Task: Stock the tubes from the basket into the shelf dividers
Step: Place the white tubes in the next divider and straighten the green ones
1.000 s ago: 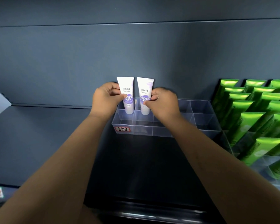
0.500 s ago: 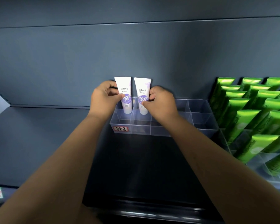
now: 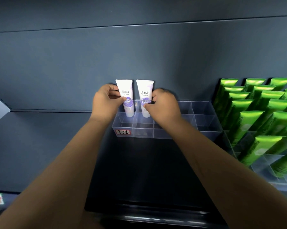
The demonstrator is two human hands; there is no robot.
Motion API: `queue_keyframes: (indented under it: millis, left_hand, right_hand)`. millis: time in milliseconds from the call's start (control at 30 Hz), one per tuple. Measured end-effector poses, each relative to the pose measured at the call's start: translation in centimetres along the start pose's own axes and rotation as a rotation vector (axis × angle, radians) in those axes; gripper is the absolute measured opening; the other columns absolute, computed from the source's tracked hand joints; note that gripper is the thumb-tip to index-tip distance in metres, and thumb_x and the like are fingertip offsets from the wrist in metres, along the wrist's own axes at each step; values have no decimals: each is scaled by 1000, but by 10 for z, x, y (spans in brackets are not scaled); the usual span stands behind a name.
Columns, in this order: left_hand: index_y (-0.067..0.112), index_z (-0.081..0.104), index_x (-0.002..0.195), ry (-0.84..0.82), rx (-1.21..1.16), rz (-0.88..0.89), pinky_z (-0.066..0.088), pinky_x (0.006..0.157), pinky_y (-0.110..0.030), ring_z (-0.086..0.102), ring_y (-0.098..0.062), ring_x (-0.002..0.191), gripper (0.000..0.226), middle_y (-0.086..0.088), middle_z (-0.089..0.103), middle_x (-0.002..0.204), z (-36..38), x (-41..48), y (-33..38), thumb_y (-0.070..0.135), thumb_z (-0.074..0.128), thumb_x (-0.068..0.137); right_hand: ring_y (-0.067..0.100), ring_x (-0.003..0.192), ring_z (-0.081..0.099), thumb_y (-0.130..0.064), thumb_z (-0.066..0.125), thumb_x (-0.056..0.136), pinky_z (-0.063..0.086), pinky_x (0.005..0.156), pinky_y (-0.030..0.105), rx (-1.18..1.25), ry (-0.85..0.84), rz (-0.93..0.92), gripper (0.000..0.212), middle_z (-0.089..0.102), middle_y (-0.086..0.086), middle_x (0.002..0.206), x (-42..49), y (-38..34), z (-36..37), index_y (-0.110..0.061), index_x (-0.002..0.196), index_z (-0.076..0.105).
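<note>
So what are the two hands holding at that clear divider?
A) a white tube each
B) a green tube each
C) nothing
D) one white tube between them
A: the left hand grips the left tube and the right hand pinches the right tube, both white and upright at the divider; the green tubes stand apart on the right.

A shop — dark shelf [image 3: 139,162], labelled divider tray [image 3: 172,134], green tubes [image 3: 248,126]
</note>
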State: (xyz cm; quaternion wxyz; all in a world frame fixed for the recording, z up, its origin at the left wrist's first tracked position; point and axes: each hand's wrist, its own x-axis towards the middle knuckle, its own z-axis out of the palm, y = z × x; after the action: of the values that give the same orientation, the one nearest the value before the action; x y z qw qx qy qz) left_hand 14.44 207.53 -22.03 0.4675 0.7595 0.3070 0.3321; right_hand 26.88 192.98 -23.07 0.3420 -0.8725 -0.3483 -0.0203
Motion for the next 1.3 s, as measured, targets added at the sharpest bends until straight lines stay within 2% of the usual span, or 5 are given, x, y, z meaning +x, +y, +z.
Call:
queue_keyframes:
  millis: [333, 700, 833, 1033, 1300]
  left_hand:
    - [14, 57, 131, 37, 236, -2, 52, 99, -36, 64, -16, 113, 52, 1, 68, 121, -13, -12, 11, 38, 77, 89]
    - [17, 31, 157, 5, 925, 117, 20, 124, -49, 25, -28, 153, 77, -6, 31, 165, -84, -86, 24, 66, 38, 99]
    - [21, 26, 161, 126, 949, 46, 11, 126, -50, 8, -24, 158, 78, 0, 15, 171, -137, -123, 36, 68, 35, 98]
    - [14, 37, 155, 494, 1014, -34, 21, 123, -53, 21, -30, 155, 74, -9, 28, 167, -208, -238, 20, 64, 33, 100]
    - [18, 23, 161, 550, 1058, -572, 10, 128, -46, 7, -23, 158, 77, -3, 17, 170, -275, -437, -80, 67, 25, 101]
  right_hand:
    - [31, 104, 58, -38, 63, 93, 38, 72, 30, -124, 30, 41, 32, 63, 12, 111, -23, -16, -19, -8, 105, 61]
    - [31, 105, 59, -44, 46, 98, 49, 87, 40, -54, 96, -216, 40, 66, 9, 110, -99, -90, -14, -11, 111, 65]
    - [31, 128, 52, -44, 46, 102, 44, 104, 41, 54, -3, -373, 49, 62, 10, 132, -129, -128, -7, -10, 134, 58]
    - [23, 149, 30, -45, 43, 104, 28, 120, 38, 196, -204, -632, 56, 43, 6, 156, -202, -188, 21, -12, 149, 44]
    - [13, 148, 32, -44, 50, 102, 28, 122, 37, 321, -654, -895, 57, 39, -2, 159, -295, -226, 98, -16, 152, 42]
